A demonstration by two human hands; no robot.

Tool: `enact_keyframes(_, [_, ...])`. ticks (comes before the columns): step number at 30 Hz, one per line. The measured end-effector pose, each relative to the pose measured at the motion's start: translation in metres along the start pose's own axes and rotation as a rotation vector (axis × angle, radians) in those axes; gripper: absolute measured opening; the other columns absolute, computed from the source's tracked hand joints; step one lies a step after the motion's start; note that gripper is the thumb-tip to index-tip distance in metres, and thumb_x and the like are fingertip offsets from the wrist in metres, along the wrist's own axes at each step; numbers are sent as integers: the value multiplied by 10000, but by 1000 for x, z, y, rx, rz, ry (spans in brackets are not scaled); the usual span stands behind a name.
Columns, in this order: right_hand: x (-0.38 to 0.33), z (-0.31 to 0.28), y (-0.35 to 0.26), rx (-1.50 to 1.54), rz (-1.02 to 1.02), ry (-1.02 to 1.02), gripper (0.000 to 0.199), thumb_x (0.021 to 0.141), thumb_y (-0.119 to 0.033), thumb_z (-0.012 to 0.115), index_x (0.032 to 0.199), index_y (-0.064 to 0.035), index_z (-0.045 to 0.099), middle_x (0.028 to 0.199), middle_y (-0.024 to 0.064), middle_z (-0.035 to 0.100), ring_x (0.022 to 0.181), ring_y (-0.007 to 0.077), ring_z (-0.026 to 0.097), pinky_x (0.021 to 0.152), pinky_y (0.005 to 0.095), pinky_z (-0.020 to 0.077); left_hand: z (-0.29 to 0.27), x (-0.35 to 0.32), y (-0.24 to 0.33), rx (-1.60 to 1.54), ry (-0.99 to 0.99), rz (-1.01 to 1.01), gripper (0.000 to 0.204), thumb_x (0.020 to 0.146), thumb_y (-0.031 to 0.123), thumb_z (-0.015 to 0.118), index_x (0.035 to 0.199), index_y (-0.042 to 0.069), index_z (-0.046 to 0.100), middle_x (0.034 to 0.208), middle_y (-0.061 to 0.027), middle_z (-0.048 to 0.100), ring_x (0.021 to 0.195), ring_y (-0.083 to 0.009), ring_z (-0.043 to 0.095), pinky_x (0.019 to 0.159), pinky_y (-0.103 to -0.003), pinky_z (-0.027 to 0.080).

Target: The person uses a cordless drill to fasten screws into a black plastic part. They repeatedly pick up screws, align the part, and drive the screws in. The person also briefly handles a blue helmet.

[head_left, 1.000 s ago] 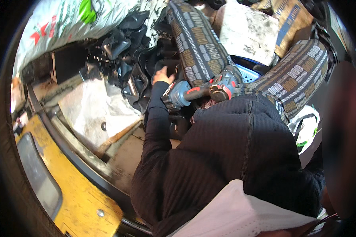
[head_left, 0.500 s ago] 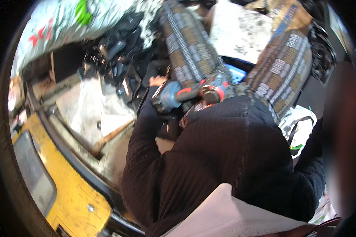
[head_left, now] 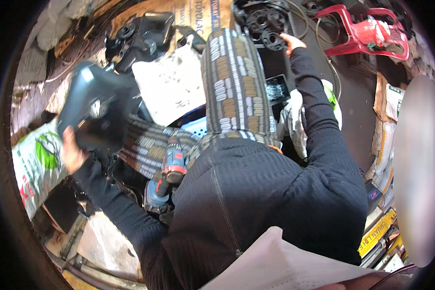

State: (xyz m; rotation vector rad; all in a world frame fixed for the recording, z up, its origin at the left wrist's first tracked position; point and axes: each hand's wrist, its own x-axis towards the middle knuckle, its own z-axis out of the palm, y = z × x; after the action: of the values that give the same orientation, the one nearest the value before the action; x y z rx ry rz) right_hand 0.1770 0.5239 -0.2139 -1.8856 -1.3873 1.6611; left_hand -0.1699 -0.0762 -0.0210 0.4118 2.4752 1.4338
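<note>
My left hand [head_left: 73,153] grips the lower left edge of a large, glossy black plastic shell [head_left: 94,125], held up above the left side of my lap and slightly blurred. Far forward on the right, my right hand [head_left: 295,44] stretches its fingers to the edge of black plastic parts with round openings [head_left: 263,24]. Its fingers look spread; contact with the parts is hard to make out. On my lap rests a blue and red cordless drill [head_left: 173,164], held by neither hand.
A smudged white sheet [head_left: 171,84] and a blue basket [head_left: 195,128] lie between my legs. More black parts [head_left: 145,36] are piled ahead. A red plastic stool [head_left: 343,46] lies at the far right, a white bag [head_left: 297,118] by my right leg, a printed sack [head_left: 38,164] at left.
The view has swung to the right. My left hand has come up with the black shell in its grip. My right hand, hidden before, now reaches forward to the far parts.
</note>
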Motion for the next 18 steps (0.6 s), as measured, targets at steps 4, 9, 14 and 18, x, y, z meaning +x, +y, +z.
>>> enact_keyframes(4, [-1,1,26,-603,-523,72,429,683,-415,714,1010,-138,678,919,66,681,873,179,637,807,294,476,144,61,-93,-152,-132,-346,558,798,418,658,1115,-29,552,985,-113,623,833,-207,599,736,-341,481])
enact_keyframes(9, [-28,23,37,-1118,-775,114,594,671,-536,692,1152,-201,595,1027,90,640,942,252,608,833,365,477,223,56,-169,78,-289,-307,551,775,443,659,1067,-21,599,956,-121,631,812,-194,596,737,-331,475])
enact_keyframes(14, [-9,37,32,-1317,-757,76,554,735,-507,634,1173,-173,578,1125,99,607,1027,275,579,865,400,461,227,34,-160,682,-159,1,544,737,396,673,1096,-4,585,1028,-184,631,965,-289,607,840,-333,463])
enact_keyframes(18, [12,34,36,-1481,-884,48,488,763,-472,590,1142,-166,565,1117,93,602,1006,268,590,829,402,477,218,9,-130,413,-138,-62,408,754,306,661,1092,82,606,929,-118,648,840,-218,628,760,-323,494])
